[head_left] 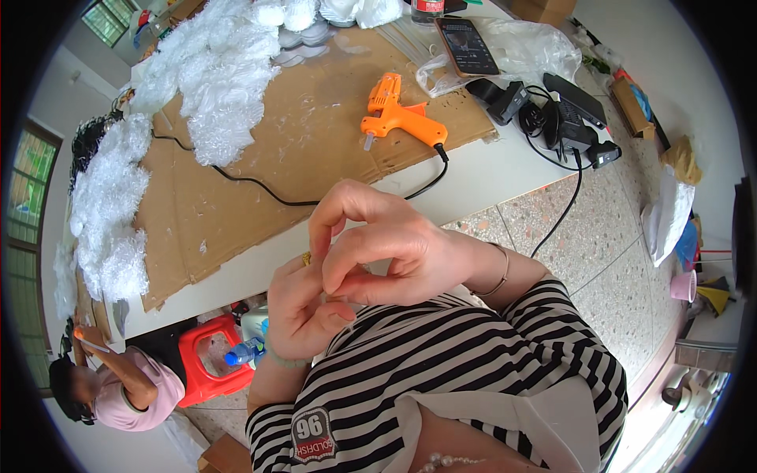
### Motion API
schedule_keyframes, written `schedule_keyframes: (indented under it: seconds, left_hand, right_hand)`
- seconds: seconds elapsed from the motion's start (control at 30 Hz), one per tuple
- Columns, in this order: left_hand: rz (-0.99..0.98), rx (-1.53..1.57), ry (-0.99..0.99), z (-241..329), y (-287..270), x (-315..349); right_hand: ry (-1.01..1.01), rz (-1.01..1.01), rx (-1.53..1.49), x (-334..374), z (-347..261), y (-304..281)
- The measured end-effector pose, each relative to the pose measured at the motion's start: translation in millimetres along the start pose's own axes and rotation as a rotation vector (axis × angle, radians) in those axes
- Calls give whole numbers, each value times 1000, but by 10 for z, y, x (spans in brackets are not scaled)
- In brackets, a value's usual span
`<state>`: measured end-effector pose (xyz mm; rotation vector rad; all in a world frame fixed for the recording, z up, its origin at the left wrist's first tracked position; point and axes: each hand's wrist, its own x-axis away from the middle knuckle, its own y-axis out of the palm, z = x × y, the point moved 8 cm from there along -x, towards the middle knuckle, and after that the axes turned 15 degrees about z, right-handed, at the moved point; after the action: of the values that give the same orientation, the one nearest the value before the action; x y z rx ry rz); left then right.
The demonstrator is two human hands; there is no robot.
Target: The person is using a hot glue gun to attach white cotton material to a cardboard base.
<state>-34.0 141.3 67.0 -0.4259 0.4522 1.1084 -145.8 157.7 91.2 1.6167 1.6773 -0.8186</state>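
My left hand (pixel 300 311) and my right hand (pixel 394 248) meet in front of my chest, near the table's front edge. The right fingers are curled, with thumb and fingertips pressed against the left fingers. The left fingers are bent in as well, and a yellow ring shows on one of them. Whatever they pinch, if anything, is too small or hidden to make out. Beyond the hands, an orange glue gun (pixel 402 118) lies on a brown cardboard sheet (pixel 307 102). Its black cord (pixel 272 193) runs behind my hands.
White shiny tinsel bundles (pixel 221 87) cover the table's left and far side. A phone (pixel 467 47), a plastic bag (pixel 528 43) and black power adapters (pixel 568 126) sit at the right. A red stool (pixel 209 366) and a co-worker in a pink shirt (pixel 138 390) are at lower left.
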Motion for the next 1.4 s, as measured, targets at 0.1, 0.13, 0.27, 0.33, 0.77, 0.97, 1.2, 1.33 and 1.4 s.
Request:
schedule_keyframes:
  seconds: [0.1,0.13,0.27,0.33,0.77,0.97,1.2,1.33,1.4]
  left_hand:
    - [-6,31,0,32,15,20]
    - [34,84,-30,22,-8,16]
    - [-19,147,7,100,27,-27]
    - [4,239,12,116,-2,-21]
    - [-55,376,-164,-100,178,-20]
    - [0,11,-71,-23,144,-44]
    - [-180,-337,227,68,296,50]
    - [-138,-320,114,-21,65,138]
    - [-82,-355,47,34,-9,102]
  right_hand:
    - [59,-71,-86,17,2,17]
    - [58,-70,-86,2,-15,9]
    - [93,-49,-9,-32,11,-67]
    - [99,-58,11,-35,38,-103]
    - [6,2,105,-17,-3,-188]
    - [3,71,70,-32,-23,-339]
    - [144,106,10,-21,66,-465]
    - [131,86,23,9,114,-439]
    - [131,49,76,19,151,-415]
